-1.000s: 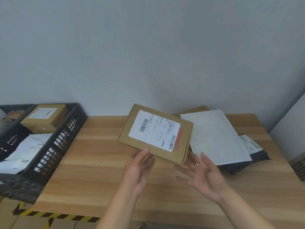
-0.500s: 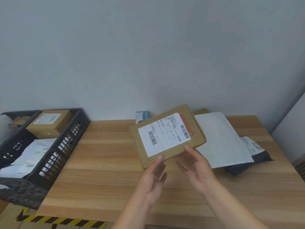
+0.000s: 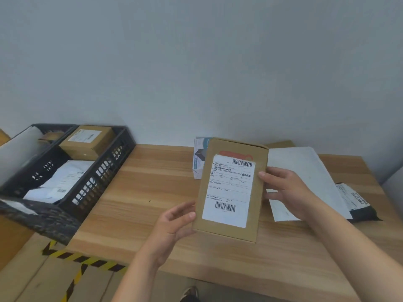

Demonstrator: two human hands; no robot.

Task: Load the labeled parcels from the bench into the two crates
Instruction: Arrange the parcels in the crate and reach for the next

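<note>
- Holding the flat cardboard parcel (image 3: 231, 232) up off the bench (image 3: 141, 192), the two hands keep it between them with its long side running away from me.
- I see its white shipping label (image 3: 229, 190) facing my camera, with barcodes at the top and bottom.
- The left hand (image 3: 172, 223) grips the parcel's lower left edge, thumb against the rim.
- The right hand (image 3: 283, 188) clamps the right edge higher up, with the thumb on the front face and the fingers behind.
- A white mailer (image 3: 305, 171) lies on the bench behind the right hand, partly covering a dark poly bag (image 3: 359, 205) at the far right.
- A small blue-and-white box (image 3: 199, 158) stands near the wall, half hidden by the parcel.
- At the bench's left end sits the black crate (image 3: 98, 177), holding a brown box (image 3: 87, 140) and a white bag (image 3: 63, 182).
- The second crate (image 3: 21, 149) is beyond it; I cannot make out its blurred contents.
</note>
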